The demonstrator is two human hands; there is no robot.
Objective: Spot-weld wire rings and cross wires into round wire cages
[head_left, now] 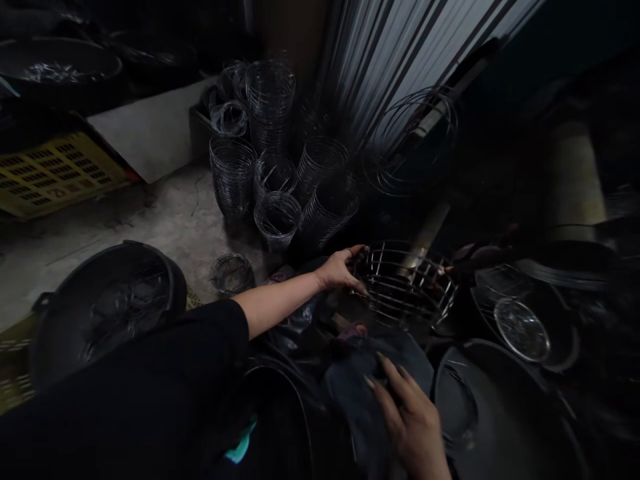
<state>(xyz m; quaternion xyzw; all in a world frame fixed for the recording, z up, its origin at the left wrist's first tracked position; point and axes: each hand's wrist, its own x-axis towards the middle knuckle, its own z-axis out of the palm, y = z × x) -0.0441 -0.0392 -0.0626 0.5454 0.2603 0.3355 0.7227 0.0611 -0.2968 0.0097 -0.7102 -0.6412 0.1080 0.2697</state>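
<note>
Black sleeve (pixel 165 380), mine, on the left arm, nearest the camera at lower left, ending at the elbow, forearm bare. Yellow crate (pixel 65 170), slatted, far left on the pale floor (pixel 170 203), a pattern of openings in its side. Black basin (pixel 174 280), round, lugged, beside my sleeve, tangled dark wire (pixel 125 307) inside. Small wire ring piece (pixel 233 273), on the floor just beyond my left forearm. Wire stacks (pixel 233 173), several, upright or leaning, nested into tall open cylinders, grouped past my forearm. Dark tub (pixel 304 400), bottom middle, a scrap of teal (pixel 243 443) within its outline, material too dim to tell. My left hand (pixel 344 272), arm stretched forward, thumb and fingers set wide apart, gripping the left edge of the wire basket between them. Wire basket (pixel 400 287), one, open grid of bright bars, in front of me right of centre, directly right of that hand; detail blurred. Grey-blue cloth (pixel 377 393), below the basket, toward me. My right hand (pixel 405 407), lower right of centre, open, fingers parted and slightly bent, over the cloth; whether the fingertips touch it I cannot tell. Large dark pan (pixel 520 420), round, just right of my right hand, coiled wire (pixel 457 403) at its left side. Round wire-rimmed piece (pixel 523 330), in a second vessel (pixel 565 347) beyond the pan, far right, its contents dim.
</note>
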